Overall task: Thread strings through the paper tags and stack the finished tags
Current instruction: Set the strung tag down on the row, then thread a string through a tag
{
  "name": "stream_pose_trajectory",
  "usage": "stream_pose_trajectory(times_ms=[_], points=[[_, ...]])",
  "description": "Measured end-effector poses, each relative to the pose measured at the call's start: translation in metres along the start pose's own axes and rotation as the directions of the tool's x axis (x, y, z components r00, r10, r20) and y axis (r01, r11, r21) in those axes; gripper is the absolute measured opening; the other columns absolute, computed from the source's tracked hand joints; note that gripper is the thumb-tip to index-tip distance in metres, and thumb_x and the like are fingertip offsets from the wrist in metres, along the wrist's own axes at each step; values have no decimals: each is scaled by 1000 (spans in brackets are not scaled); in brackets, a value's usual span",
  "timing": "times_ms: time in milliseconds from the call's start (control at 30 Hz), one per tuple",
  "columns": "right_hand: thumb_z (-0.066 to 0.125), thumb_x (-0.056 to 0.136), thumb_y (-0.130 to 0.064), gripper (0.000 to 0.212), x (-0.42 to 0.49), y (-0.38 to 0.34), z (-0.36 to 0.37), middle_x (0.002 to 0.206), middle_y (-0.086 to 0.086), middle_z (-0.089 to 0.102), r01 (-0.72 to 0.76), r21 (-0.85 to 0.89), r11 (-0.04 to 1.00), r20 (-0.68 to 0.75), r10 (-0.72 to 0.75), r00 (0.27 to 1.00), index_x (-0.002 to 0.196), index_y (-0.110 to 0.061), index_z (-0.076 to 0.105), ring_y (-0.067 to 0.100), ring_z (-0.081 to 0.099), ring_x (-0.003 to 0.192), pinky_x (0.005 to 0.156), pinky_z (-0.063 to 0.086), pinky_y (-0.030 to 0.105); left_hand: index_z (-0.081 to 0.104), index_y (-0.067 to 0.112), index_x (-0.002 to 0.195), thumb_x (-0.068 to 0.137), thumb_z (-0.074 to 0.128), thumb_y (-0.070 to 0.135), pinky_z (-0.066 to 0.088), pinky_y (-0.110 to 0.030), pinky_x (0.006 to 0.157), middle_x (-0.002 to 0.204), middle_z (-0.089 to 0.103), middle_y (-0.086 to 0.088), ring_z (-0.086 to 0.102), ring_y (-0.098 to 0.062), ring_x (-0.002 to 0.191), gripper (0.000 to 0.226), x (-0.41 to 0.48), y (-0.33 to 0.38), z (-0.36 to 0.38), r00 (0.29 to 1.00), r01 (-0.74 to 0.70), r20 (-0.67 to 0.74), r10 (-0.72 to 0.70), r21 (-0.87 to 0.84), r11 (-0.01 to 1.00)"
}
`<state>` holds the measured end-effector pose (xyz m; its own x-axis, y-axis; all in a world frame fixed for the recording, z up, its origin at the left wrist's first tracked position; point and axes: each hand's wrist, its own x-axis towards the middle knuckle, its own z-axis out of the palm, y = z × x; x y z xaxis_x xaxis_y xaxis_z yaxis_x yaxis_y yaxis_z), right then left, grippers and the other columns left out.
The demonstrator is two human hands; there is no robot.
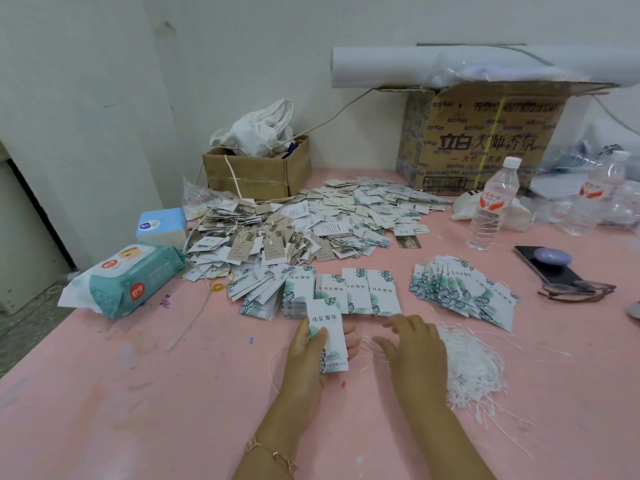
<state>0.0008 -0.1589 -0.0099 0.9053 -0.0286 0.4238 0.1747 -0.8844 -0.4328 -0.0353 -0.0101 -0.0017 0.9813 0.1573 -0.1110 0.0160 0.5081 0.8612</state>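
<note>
Fingers (351, 341) of left hand (306, 355) around paper tag (329, 327); those of right hand (414, 344) apart, beside strings (474, 368).

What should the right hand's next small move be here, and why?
Probably pinch a single strand from the string pile and bring it to the tag. The left hand grips a tag, ready for threading, and the right hand is open and empty, its fingers over loose strands at the pile's edge.
</note>
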Motion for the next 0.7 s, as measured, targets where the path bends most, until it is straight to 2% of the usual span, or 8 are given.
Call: stream_pose_trajectory(times_ms=[67, 167, 233, 333, 400, 500, 600, 700], points=[[66, 87, -34, 18, -1, 3, 5, 101, -6, 60, -75, -8, 997, 128, 75, 989, 104, -27, 64, 17, 48, 95, 77, 37, 33, 54, 14, 127, 103, 36, 4, 60, -37, 76, 108, 73, -14, 71, -32, 96, 32, 0, -1, -1, 1000, -9, 13, 9, 40, 999], [67, 87, -27, 9, 0, 3, 7, 91, -3, 60, -95, 86, 992, 143, 82, 986, 91, -20, 66, 19, 47, 91, 74, 33, 30, 46, 19, 136, 102, 36, 4, 56, -33, 58, 108, 74, -9, 73, -27, 89, 38, -1, -3, -2, 999, -24, 38, 21, 95, 995], [67, 88, -26, 7, 1, 2, 6, 86, -3, 60, -88, 106, 990, 143, 73, 987, 87, -18, 66, 20, 50, 92, 73, 33, 30, 36, 38, 140, 103, 37, 6, 51, -28, 47, 104, 75, -6, 73, -24, 81, 49, -2, -4, -1, 999, -42, 30, 39, 110, 993], [67, 85, -41, 14, 1, 3, 4, 86, -12, 57, -58, 70, 996, 156, 47, 987, 90, -28, 64, 14, 48, 92, 77, 34, 29, 27, 59, 136, 103, 39, 7, 54, -28, 55, 102, 76, -4, 72, -22, 76, 62, 0, -3, -3, 991, -137, 9, 137, 141, 980], [68, 80, -51, 21, 1, 1, 4, 84, -16, 54, -37, 42, 998, 189, 28, 982, 92, -35, 61, 10, 43, 91, 78, 31, 29, 45, 48, 134, 103, 37, 5, 56, -27, 64, 104, 74, -8, 70, -22, 74, 54, 1, -3, -5, 976, -217, 18, 218, 181, 959], [68, 82, -46, 12, 1, -2, 5, 78, -16, 52, -16, 66, 998, 205, 2, 979, 81, -35, 63, 9, 42, 89, 72, 24, 29, 69, 23, 112, 101, 36, 0, 55, -26, 67, 106, 72, -11, 68, -20, 74, 42, 0, -2, -5, 963, -269, 35, 269, 262, 927], [67, 85, -36, 11, 1, 0, 6, 77, -16, 49, 11, 82, 997, 176, -25, 984, 76, -32, 63, 11, 42, 88, 69, 19, 30, 71, 12, 102, 98, 45, -2, 56, -25, 68, 103, 72, -7, 67, -16, 72, 29, -1, -3, -4, 960, -275, 30, 278, 291, 917], [69, 85, -29, 15, 2, -1, 5, 78, -17, 53, 34, 204, 978, 88, -53, 995, 74, -30, 59, 11, 42, 85, 70, 22, 31, 71, 14, 100, 95, 53, -1, 56, -25, 68, 99, 72, -2, 67, -17, 70, 24, 2, -5, -4, 950, -293, -8, 313, 327, 898]])
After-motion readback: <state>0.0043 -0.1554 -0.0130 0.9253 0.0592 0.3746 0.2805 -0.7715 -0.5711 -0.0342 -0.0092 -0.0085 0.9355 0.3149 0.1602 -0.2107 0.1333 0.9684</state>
